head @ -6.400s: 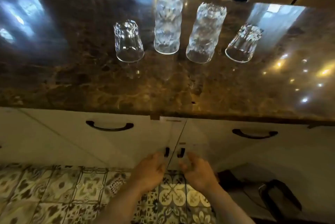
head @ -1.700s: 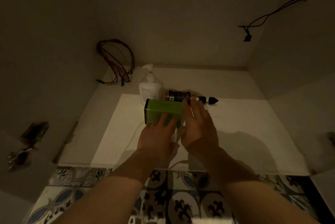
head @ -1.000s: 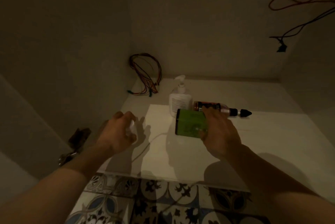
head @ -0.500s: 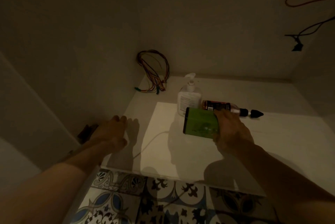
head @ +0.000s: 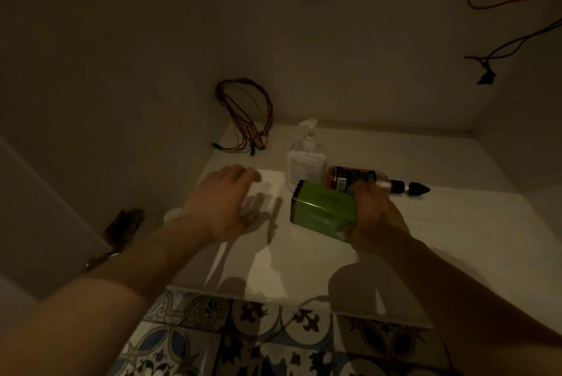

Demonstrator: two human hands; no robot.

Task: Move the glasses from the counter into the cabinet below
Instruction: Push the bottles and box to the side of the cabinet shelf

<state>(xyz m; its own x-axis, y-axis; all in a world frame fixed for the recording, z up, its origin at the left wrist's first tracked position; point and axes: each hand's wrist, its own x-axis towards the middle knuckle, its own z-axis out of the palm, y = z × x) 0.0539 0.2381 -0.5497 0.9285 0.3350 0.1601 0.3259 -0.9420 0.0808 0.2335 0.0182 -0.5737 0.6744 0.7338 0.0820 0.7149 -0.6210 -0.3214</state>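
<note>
My right hand point(head: 375, 217) grasps the green tin point(head: 322, 211) on the cabinet floor point(head: 456, 238); my left hand point(head: 225, 205) hovers released near the left edge. No glasses are in sight here. If I push the tin back carelessly, it may knock the pump bottle point(head: 307, 162) and lying bottle point(head: 359, 178) over.

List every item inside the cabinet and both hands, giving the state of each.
green tin: on its side, gripped by the right hand.
right hand: closed on the green tin.
left hand: open, palm down over the cabinet floor, holding nothing.
pump bottle: upright, behind the tin.
dark bottle: lying on its side, capped.
wire bundle: looped in the back left corner.
</note>
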